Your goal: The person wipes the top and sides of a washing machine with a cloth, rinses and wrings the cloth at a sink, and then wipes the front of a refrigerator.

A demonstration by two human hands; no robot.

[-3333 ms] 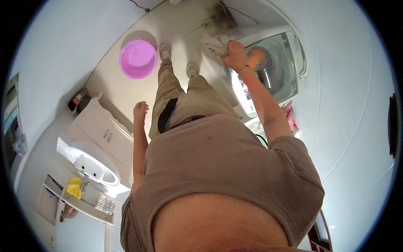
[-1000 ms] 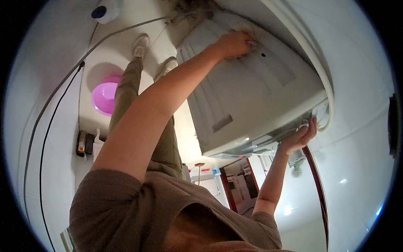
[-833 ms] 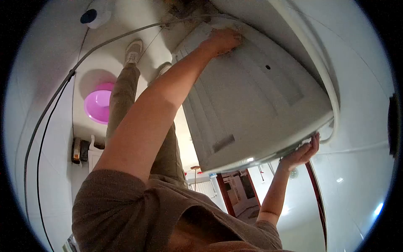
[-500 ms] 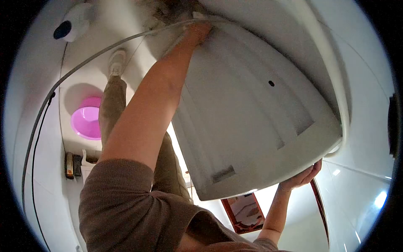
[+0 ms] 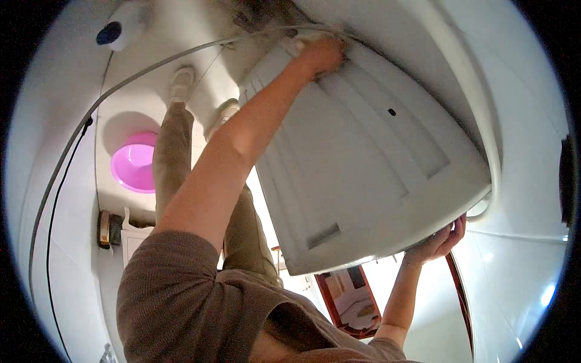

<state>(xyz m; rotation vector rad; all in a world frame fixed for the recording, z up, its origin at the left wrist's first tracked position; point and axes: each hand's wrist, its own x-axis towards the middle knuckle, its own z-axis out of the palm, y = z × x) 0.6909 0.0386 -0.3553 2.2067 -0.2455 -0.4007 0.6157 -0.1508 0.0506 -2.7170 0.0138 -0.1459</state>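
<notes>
A large white ribbed panel [image 5: 357, 151], with a small dark slot, fills the middle and tilts across the view. My left hand [image 5: 325, 54] lies on its far end, fingers closed and partly blurred; a pale scrap shows beside it, but what it holds is unclear. At the near right edge, my right hand [image 5: 434, 242] is closed round the panel's rim from below, its fingers partly hidden. A grey hose [image 5: 148, 72] arcs past the panel's far end.
Pink basins [image 5: 134, 166] stand on the floor at left, beside my legs [image 5: 175, 151]. A white cylindrical object [image 5: 130, 27] is at upper left. A thin black cable [image 5: 60, 181] hangs along the left wall. A thick white pipe [image 5: 469, 72] curves at right; a red-framed mirror [image 5: 351, 299] is below.
My left hand has moved right across the panel's far end. The panel's near edge sits slightly higher in view, with my right hand still at it. A second shoe now shows.
</notes>
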